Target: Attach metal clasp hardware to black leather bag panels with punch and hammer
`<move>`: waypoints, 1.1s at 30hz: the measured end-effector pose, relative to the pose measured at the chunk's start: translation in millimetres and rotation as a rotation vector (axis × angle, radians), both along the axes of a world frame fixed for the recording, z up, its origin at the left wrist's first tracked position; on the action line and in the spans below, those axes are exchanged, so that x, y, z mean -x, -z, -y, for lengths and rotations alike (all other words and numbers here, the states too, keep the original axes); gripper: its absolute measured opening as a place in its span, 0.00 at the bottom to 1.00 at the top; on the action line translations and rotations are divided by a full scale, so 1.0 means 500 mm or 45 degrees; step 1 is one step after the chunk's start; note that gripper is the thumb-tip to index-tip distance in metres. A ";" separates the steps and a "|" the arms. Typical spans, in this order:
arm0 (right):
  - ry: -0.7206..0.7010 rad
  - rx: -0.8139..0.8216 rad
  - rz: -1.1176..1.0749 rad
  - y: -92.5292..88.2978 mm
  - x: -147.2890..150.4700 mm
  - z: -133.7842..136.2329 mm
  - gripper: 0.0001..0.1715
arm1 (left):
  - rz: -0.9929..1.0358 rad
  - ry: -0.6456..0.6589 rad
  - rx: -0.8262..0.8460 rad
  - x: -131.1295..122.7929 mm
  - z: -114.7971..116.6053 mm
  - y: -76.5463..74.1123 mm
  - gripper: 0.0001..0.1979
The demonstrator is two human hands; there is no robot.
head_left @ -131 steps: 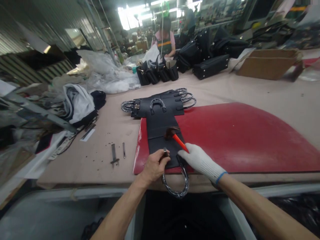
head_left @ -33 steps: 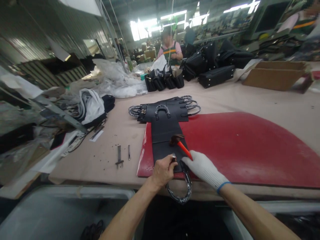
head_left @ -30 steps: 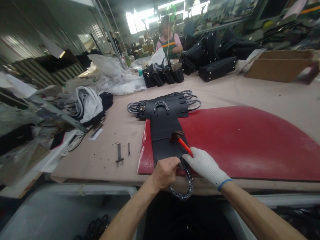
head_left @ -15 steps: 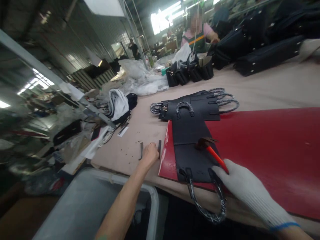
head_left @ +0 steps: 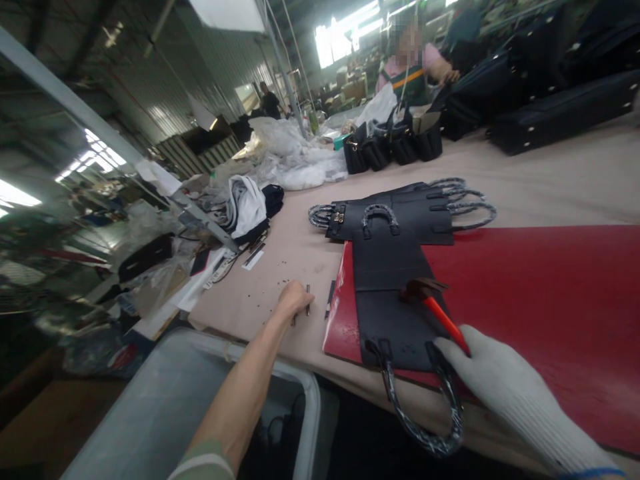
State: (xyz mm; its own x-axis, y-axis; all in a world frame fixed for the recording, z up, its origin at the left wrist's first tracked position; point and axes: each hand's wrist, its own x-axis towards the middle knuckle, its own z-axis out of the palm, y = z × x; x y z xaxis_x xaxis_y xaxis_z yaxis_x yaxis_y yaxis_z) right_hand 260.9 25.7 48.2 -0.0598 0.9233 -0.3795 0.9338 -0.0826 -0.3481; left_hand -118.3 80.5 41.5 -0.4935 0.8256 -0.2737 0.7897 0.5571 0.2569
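Observation:
My right hand, in a white knit glove, is closed around the orange handle of a claw hammer. The hammer's dark head is over a flat black bag panel. The panel's plastic-wrapped handle hangs over the near table edge. My bare left hand is to the left of the panel, low over the table. Its fingers are closed on a thin metal rod, mostly covered by the hand. Beside it, a dark metal bar lies along the left end of a red board.
More black panels with wrapped handles are stacked behind. Small black bags and larger black bags stand farther back. A grey bin sits below the left table edge. Across the table is a person in pink.
My left hand has closed on the thin rod and shifted slightly left relative to the red board. The hammer stays in my right hand over the panel. The view has shifted slightly.

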 end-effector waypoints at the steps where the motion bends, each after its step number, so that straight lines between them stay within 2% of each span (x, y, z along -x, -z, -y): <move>1: 0.000 -0.011 0.003 -0.002 0.001 0.002 0.22 | 0.037 -0.004 -0.005 -0.002 -0.002 0.002 0.11; 5: 0.012 -0.064 0.008 -0.015 0.007 0.013 0.19 | 0.252 0.004 -0.073 -0.010 0.004 0.004 0.11; 9: 0.042 -0.112 -0.006 -0.020 0.010 0.019 0.18 | 0.561 0.028 -0.273 -0.045 0.038 -0.011 0.08; 11: 0.048 -0.124 -0.020 -0.020 0.010 0.020 0.18 | 0.930 0.008 -0.435 -0.090 0.065 -0.018 0.14; 14: 0.045 -0.127 -0.020 -0.020 0.010 0.021 0.18 | 1.700 -0.091 -0.664 -0.188 0.110 -0.016 0.29; 16: 0.040 -0.132 -0.011 -0.018 0.009 0.022 0.18 | 1.931 -0.102 -0.715 -0.257 0.134 -0.006 0.28; 18: 0.038 -0.143 0.000 -0.014 0.009 0.022 0.18 | 1.930 -0.045 -0.740 -0.311 0.150 0.006 0.23; 21: 0.043 -0.160 0.011 -0.010 0.009 0.023 0.18 | 1.776 0.068 -0.767 -0.352 0.160 0.023 0.18; 26: 0.031 -0.174 -0.008 -0.011 0.007 0.028 0.19 | 1.564 0.146 -0.807 -0.354 0.164 0.044 0.15; 33: 0.022 -0.180 -0.012 -0.012 0.005 0.031 0.20 | 1.493 0.146 -0.818 -0.352 0.168 0.057 0.14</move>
State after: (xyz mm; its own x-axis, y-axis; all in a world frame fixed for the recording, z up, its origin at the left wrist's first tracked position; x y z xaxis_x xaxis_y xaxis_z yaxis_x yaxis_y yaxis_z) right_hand 258.2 10.3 54.3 -0.0465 0.9683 -0.2453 0.9292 -0.0482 -0.3665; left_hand 57.6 -3.3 13.2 -0.1560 0.9871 -0.0350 -0.0414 0.0289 0.9987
